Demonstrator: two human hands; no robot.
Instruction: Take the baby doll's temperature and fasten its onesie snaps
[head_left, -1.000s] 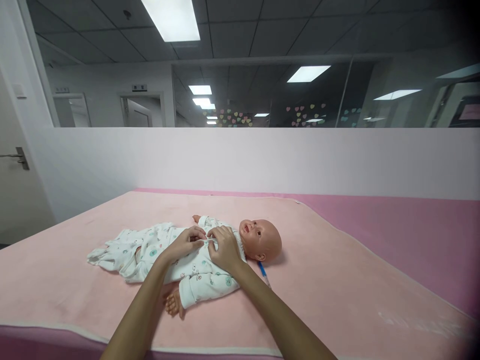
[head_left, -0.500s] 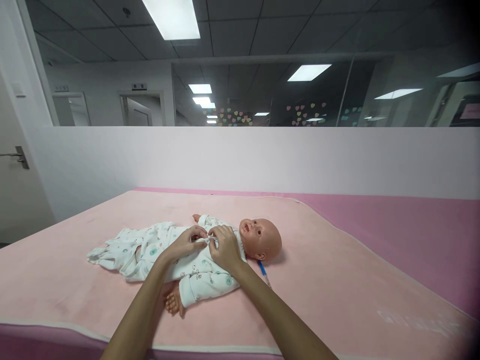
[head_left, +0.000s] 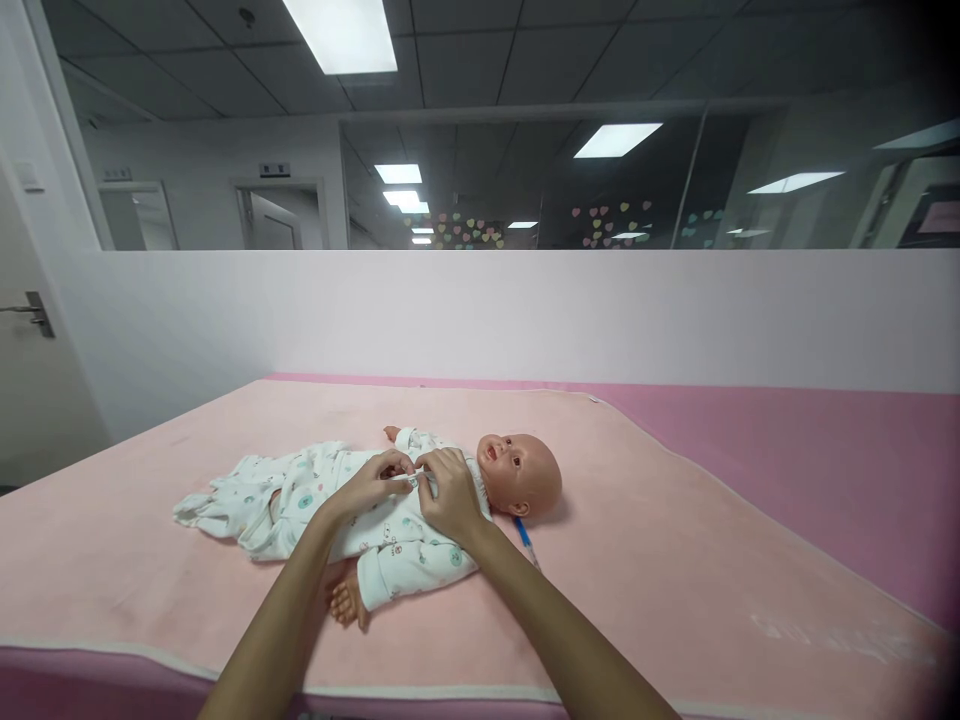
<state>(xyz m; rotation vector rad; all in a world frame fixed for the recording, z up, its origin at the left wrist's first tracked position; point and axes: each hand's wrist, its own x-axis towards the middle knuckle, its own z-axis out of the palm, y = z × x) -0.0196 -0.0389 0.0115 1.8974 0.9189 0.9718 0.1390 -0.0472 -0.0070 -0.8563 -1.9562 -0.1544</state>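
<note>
A baby doll (head_left: 525, 475) lies on its back with its head to the right, dressed in a white printed baby outfit (head_left: 401, 560). Both hands meet over the chest of the outfit. My left hand (head_left: 371, 485) has its thumb and fingers closed on a thin white cloth tie (head_left: 409, 477) at the front. From the other side, my right hand (head_left: 450, 495) bends over the chest, its fingers pinched at the same tie. The exact grip is partly hidden by the fingers. One doll hand (head_left: 347, 602) sticks out of the near sleeve.
The doll rests on a pale pink mat (head_left: 675, 580) with a white edge, over a darker pink surface (head_left: 825, 460). A blue-ended slim item (head_left: 523, 535) lies by the doll's neck, partly covered by my right arm. A white wall (head_left: 525, 315) stands behind.
Both hands stay at the doll's chest with almost no movement. The whole view has shifted very slightly.
</note>
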